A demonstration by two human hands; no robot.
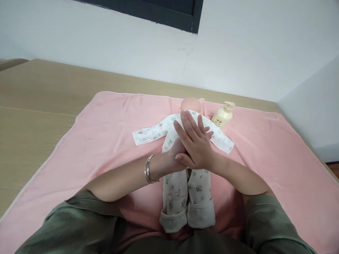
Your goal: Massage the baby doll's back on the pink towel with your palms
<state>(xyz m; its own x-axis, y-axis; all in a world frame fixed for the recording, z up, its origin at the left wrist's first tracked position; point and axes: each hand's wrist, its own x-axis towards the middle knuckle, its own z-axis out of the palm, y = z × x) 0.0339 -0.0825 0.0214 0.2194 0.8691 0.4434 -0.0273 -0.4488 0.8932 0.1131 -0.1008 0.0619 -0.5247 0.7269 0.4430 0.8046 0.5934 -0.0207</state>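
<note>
My two hands are laid palm against palm above a baby doll [174, 192]. On top is my right hand [196, 144], its fingers stretched out and a little spread. My left hand [178, 155], on the arm with a silver bangle [148, 169], lies beneath it. Most of the left hand is covered, but its straight fingertips show past the right one. I see nothing held in either hand. The doll wears white printed clothes with the sleeves out to both sides and the leg cuffs folded up. Its bald head [190, 104] points away from me.
A cream pump bottle [222, 115] leans or lies beside the doll's head, on the right. Under everything is a pink blanket [111, 127], spread over a tan surface [34, 106]. A white wall [238, 53] with a dark frame [169, 16] stands behind.
</note>
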